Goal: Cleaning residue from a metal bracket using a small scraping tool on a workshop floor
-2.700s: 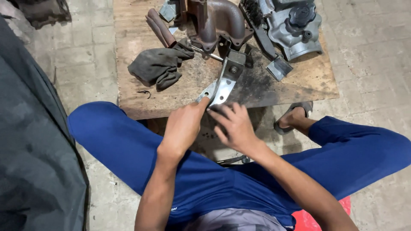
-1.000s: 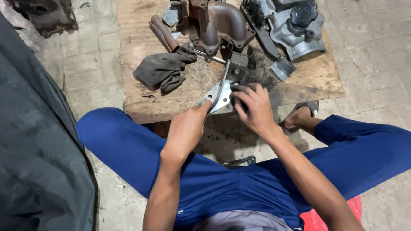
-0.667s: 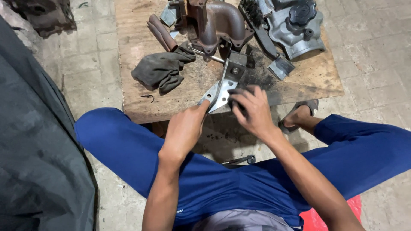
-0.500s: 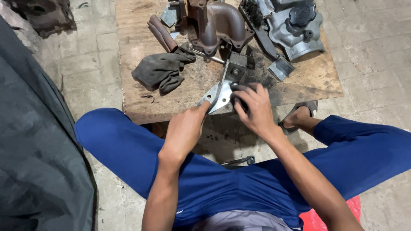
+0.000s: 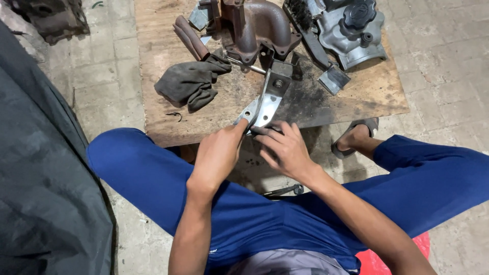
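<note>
Stained wooden board on paved floor

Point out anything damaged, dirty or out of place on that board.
The wooden board is stained dark with grime around the metal bracket. The curved pipe casting looks rusty, and a crumpled grey rag lies loose beside it. Nothing looks broken.

Place: repair workshop floor
Signs: rusty cast-iron pipe elbow, grey metal engine housing, oil-stained wooden board, concrete paving
</note>
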